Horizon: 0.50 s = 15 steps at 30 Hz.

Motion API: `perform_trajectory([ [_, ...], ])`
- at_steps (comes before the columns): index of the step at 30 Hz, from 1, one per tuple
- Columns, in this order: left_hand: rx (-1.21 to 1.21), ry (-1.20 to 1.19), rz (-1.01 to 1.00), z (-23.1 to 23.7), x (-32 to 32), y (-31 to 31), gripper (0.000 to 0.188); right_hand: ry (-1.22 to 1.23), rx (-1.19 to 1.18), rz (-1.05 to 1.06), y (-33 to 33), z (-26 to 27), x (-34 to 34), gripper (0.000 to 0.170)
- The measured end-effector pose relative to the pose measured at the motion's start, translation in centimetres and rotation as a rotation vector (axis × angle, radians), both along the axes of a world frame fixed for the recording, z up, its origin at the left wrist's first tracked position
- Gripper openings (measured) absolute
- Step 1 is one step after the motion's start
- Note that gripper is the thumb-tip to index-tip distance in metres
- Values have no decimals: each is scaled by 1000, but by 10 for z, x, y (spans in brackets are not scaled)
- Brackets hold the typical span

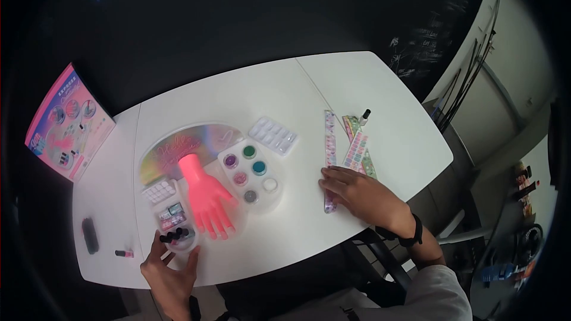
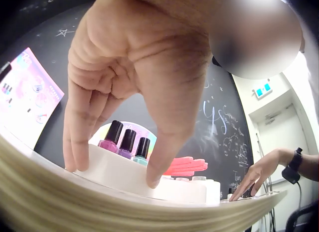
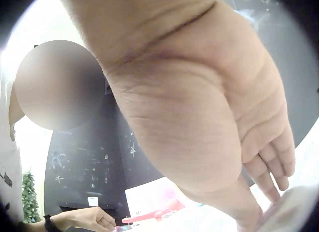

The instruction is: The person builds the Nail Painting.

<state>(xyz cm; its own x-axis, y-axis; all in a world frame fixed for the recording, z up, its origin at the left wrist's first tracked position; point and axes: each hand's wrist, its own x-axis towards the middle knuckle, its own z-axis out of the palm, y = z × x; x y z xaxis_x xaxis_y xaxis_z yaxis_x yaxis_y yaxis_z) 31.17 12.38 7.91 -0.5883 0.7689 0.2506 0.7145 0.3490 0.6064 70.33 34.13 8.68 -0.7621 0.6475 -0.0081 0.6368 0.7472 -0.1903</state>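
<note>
The near edge of the white table (image 1: pixel 300 193) runs close by the left hand (image 1: pixel 169 276), and the right forearm crosses that edge farther right. A broad stretch of tabletop lies between the white manicure tray (image 2: pixel 114 169) and the long nail-sticker strip (image 1: pixel 329 137); more surface extends beyond the clear, black-capped bottle (image 1: pixel 365 116) toward the right end. The tray's bottle-holding end sits near the front edge, with the pink model hand (image 1: pixel 208 193) beside it

The left thumb and fingers are parted widely, gripping opposite sides of that end, around the black-capped polish bottles (image 2: pixel 127 140). The right hand (image 1: pixel 369 196) reaches across the strip's near part, fingers loosely extended and touching down, beside the overlapping sticker sheets (image 1: pixel 357 148)
</note>
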Motion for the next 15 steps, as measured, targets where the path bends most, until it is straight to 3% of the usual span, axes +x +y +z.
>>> perform_trajectory([
  [8, 29, -23, 26, 7, 8, 1, 89, 199, -356, 177, -27, 8, -33, 62],
  [11, 21, -4, 41, 8, 11, -1, 90, 167, -195, 239, -32, 6, -36, 56],
  [15, 22, 10, 46, 10, 15, -1, 90, 162, -172, 223, -50, -3, -44, 53],
])
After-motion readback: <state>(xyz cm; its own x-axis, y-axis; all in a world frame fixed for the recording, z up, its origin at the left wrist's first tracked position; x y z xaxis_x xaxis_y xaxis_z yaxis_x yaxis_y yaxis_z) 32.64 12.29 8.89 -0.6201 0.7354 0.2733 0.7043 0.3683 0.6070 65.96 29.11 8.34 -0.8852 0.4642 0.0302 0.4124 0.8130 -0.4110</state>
